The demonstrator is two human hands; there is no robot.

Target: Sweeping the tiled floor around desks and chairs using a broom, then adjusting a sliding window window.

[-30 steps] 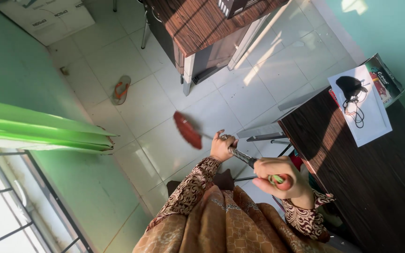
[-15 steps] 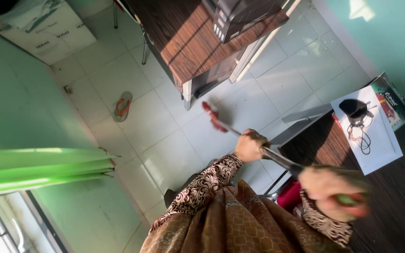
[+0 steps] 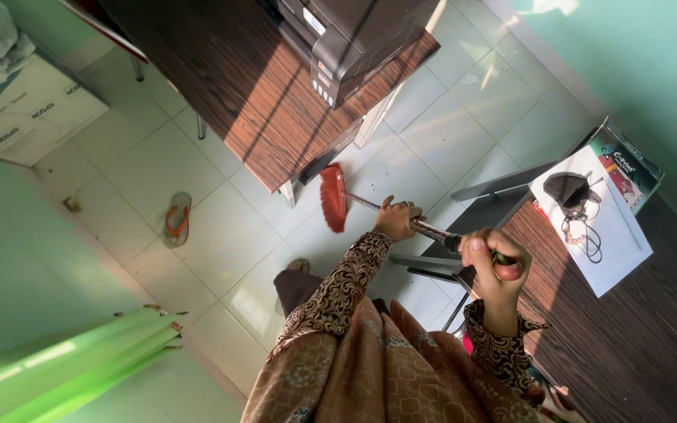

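Observation:
I hold a broom with a red bristle head (image 3: 332, 197) and a metal shaft (image 3: 433, 230). My left hand (image 3: 397, 220) grips the shaft partway down. My right hand (image 3: 495, 265) is closed around the green and red top end of the handle. The bristle head rests on the white tiled floor (image 3: 221, 227), right beside the corner leg of a wooden desk (image 3: 252, 102). My patterned brown sleeves and dress fill the bottom of the view, and one foot (image 3: 298, 268) shows below the broom.
A black printer (image 3: 342, 35) sits on the wooden desk. A dark desk (image 3: 628, 329) at right bears a white sheet (image 3: 601, 235) with a black corded item. An orange sandal (image 3: 175, 221) lies on the floor. White box (image 3: 21, 110) top left; green panel (image 3: 80, 368) bottom left.
The broom head swung from the open floor toward the wooden desk's leg. Both hands stayed on the broom, and the view shifted so the desk and printer fill more of the top.

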